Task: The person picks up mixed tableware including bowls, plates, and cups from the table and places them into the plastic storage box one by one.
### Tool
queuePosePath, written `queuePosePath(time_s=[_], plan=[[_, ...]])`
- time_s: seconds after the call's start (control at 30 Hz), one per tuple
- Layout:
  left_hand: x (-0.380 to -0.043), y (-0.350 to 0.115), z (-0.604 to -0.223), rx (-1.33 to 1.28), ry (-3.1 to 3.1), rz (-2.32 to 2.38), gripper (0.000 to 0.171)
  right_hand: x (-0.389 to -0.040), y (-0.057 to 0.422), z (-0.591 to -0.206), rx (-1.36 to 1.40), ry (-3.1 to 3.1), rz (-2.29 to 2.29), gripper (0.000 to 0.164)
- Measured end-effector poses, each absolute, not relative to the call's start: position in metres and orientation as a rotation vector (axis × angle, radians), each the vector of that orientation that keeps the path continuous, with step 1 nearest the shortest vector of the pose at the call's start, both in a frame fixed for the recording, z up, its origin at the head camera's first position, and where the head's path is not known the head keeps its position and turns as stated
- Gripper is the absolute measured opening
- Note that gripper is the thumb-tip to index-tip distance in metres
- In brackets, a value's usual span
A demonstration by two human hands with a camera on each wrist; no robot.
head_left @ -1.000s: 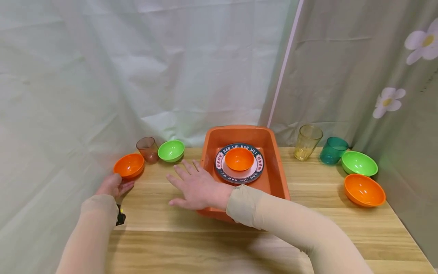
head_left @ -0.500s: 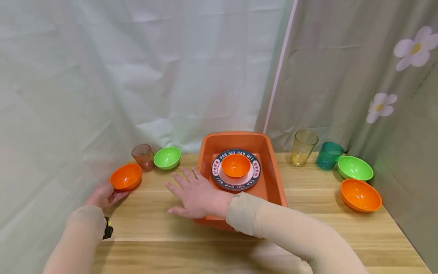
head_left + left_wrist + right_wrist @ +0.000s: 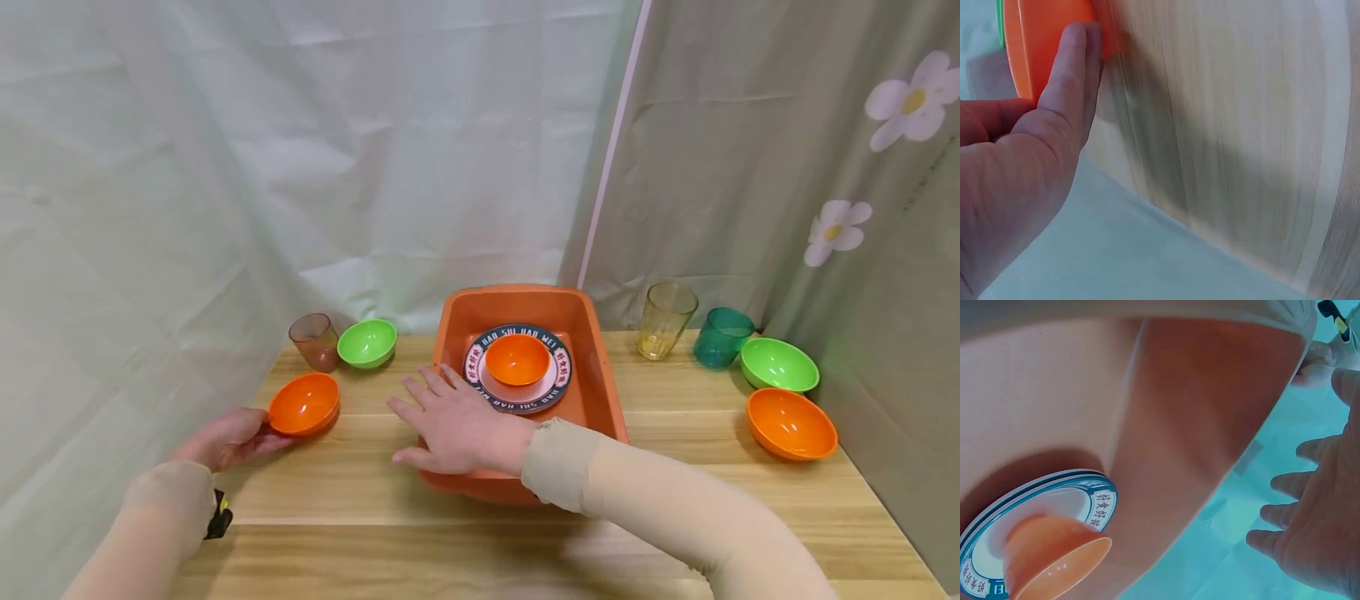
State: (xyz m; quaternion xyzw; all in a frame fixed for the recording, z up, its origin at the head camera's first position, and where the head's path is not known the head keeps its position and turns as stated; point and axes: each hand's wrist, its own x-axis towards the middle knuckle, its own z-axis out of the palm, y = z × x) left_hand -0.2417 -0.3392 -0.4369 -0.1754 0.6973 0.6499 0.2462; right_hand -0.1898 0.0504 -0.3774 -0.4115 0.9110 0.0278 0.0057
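At the left of the table, my left hand (image 3: pixel 232 437) holds an orange bowl (image 3: pixel 306 404) by its near left side. In the left wrist view, the thumb is at the bowl's rim and straight fingers (image 3: pixel 1066 81) lie along its underside. My right hand (image 3: pixel 457 421) has its fingers spread, palm down, over the left wall of an orange plastic basin (image 3: pixel 517 293). Nothing is in that hand. Inside the basin lies a dark-rimmed plate (image 3: pixel 555 358) with lettering, and a smaller orange bowl (image 3: pixel 517 360) sits upright on it.
Behind the held bowl stand a brownish glass (image 3: pixel 315 342) and a green bowl (image 3: pixel 367 343). On the right are a yellow glass (image 3: pixel 666 321), a teal glass (image 3: pixel 722 337), a green bowl (image 3: pixel 780 365) and an orange bowl (image 3: pixel 791 423). Curtains (image 3: pixel 420 167) border the table.
My left hand has brought the orange bowl to the right and nearer, away from the brownish glass. The right hand has shifted slightly right, its fingers still spread.
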Motion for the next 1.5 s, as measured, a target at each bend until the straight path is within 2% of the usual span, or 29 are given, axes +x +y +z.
queuePosePath(time_s=[0.2, 0.67, 1.2, 1.5], plan=[[-0.236, -0.312, -0.437, -0.359, 1.928, 1.683, 0.040, -0.189, 0.056, -0.376, -1.289, 2.843, 0.098, 0.080], [-0.229, -0.255, -0.440, -0.124, 1.981, 1.517, 0.036, -0.184, 0.062, -0.379, -1.304, 2.822, 0.058, 0.080], [-0.219, -0.249, -0.446, -0.194, 1.963, 1.590, 0.056, -0.186, 0.065, -0.374, -1.314, 2.813, 0.072, 0.080], [-0.213, -0.248, -0.454, -0.211, 1.979, 1.617, 0.057, -0.184, 0.063, -0.375, -1.307, 2.801, 0.065, 0.080]])
